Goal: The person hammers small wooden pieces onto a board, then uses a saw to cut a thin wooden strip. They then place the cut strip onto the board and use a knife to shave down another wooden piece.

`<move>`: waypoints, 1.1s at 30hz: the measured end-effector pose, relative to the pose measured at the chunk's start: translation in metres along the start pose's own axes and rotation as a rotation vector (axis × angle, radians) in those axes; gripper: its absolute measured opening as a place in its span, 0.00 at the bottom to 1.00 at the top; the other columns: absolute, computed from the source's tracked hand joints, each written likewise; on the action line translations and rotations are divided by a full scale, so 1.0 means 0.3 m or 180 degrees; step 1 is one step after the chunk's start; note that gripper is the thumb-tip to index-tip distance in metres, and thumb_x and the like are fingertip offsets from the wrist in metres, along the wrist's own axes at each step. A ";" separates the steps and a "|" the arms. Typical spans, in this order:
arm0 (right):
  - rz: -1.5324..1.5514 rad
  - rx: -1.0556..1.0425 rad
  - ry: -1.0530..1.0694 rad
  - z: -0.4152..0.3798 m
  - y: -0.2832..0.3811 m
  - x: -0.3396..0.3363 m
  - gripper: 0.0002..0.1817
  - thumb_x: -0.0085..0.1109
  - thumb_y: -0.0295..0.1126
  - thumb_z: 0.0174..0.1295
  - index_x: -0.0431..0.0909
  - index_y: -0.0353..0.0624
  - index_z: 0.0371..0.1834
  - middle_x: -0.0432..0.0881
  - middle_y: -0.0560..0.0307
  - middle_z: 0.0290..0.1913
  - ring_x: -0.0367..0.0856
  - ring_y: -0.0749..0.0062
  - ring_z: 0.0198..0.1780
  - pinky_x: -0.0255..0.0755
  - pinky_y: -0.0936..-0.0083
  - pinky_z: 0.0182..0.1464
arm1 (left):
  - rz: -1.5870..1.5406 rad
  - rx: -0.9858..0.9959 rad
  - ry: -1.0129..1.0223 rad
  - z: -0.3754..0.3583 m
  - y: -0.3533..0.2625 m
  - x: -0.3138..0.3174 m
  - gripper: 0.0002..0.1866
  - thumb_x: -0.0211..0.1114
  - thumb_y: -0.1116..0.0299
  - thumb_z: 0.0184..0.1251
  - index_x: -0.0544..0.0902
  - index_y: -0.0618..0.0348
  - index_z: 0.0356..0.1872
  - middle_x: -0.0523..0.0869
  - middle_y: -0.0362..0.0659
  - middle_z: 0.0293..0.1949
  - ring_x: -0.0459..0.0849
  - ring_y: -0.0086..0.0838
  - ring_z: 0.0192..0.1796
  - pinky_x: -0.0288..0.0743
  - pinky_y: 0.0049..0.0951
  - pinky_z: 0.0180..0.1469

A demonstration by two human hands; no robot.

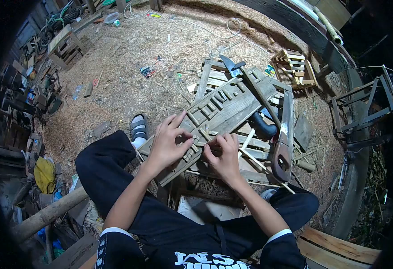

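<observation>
A long wooden board (237,114) lies slantwise in front of me, with short wooden pieces (212,107) set on it in rows. Over its near end, my left hand (169,143) has thumb and forefinger curled into a ring, the tips at a small wooden piece (195,142). My right hand (223,154) is closed in a pinch just to the right, close to the same pieces. What its fingertips hold, if anything, is hidden. Several small blocks (190,155) sit on the board between the two hands.
Under the board is a slatted wooden stand (201,83). A hammer (257,87) lies across the board's far end, beside a handsaw (284,154) and a black curved object (263,127). A slatted crate (295,69) stands at the back right. Wood shavings cover the ground.
</observation>
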State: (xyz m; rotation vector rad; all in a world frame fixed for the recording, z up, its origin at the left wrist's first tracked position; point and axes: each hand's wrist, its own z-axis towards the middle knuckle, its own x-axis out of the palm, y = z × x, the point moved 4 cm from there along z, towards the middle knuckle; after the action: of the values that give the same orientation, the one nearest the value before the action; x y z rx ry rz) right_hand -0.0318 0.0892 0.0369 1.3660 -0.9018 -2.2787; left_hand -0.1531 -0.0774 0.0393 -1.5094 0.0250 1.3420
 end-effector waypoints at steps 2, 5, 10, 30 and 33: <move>0.0004 -0.0004 0.0025 0.001 0.004 -0.004 0.10 0.74 0.32 0.58 0.82 0.42 0.35 0.77 0.51 0.40 0.73 0.51 0.49 0.66 0.57 0.53 | 0.0005 -0.0004 0.0001 -0.001 -0.001 -0.002 0.10 0.78 0.62 0.62 0.93 0.54 0.40 0.73 0.47 0.80 0.68 0.51 0.80 0.60 0.50 0.79; 0.0009 0.0011 0.0071 0.003 0.008 -0.012 0.09 0.74 0.31 0.58 0.83 0.42 0.36 0.78 0.51 0.40 0.74 0.51 0.49 0.67 0.56 0.53 | 0.0001 0.0000 -0.0005 -0.001 0.002 0.002 0.10 0.78 0.62 0.61 0.93 0.53 0.40 0.73 0.47 0.80 0.68 0.50 0.80 0.60 0.50 0.79; 0.0090 0.0060 0.0106 0.003 0.005 -0.021 0.08 0.73 0.31 0.60 0.84 0.43 0.37 0.78 0.50 0.39 0.74 0.51 0.48 0.68 0.56 0.53 | 0.0031 -0.0015 -0.0017 -0.002 -0.001 0.004 0.10 0.78 0.62 0.61 0.93 0.53 0.41 0.73 0.47 0.80 0.68 0.50 0.80 0.60 0.50 0.79; 0.1727 0.1721 -0.0380 -0.117 -0.060 -0.231 0.09 0.73 0.30 0.69 0.90 0.36 0.46 0.80 0.61 0.42 0.81 0.80 0.42 0.76 0.81 0.46 | -0.0956 0.0451 -0.0591 -0.027 -0.325 0.081 0.16 0.72 0.72 0.70 0.86 0.58 0.57 0.89 0.46 0.45 0.88 0.38 0.49 0.80 0.37 0.53; 0.2124 0.1626 -0.0385 -0.137 -0.003 -0.238 0.09 0.71 0.28 0.71 0.88 0.35 0.48 0.81 0.60 0.44 0.85 0.79 0.45 0.79 0.80 0.51 | -0.1593 -0.0007 -0.0017 -0.055 -0.362 0.168 0.13 0.71 0.71 0.73 0.86 0.68 0.53 0.92 0.53 0.43 0.93 0.42 0.46 0.84 0.39 0.50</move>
State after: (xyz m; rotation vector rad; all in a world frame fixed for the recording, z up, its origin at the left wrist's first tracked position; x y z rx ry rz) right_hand 0.0387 0.1164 0.0696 0.8855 -1.7544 -1.6814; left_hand -0.0566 -0.0121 0.0715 -1.3944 -0.3372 0.9415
